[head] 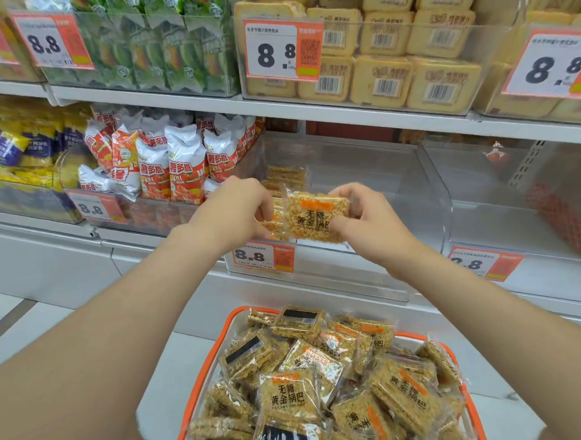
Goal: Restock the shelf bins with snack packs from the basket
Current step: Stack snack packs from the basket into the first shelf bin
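Observation:
A clear snack pack (pixel 312 218) of golden rice crust with an orange label is held upright just above the front wall of the clear shelf bin (pixel 381 181). My right hand (pixel 367 226) pinches its right edge. My left hand (pixel 238 209) grips several more of the same packs at its left, mostly hidden behind the fingers. Another such pack (pixel 285 174) stands inside the bin at its left side. Below, the orange basket (pixel 203 375) holds several of these packs (pixel 291 394) in a loose pile.
Left of the bin stand red-and-white snack bags (pixel 181 158) in a neighbouring bin. To the right is another clear bin (pixel 516 191). Price tags reading 8.8 (pixel 262 256) hang on the bin fronts. The shelf above carries yellow cake packs (pixel 382 80) and green bags (pixel 159 51).

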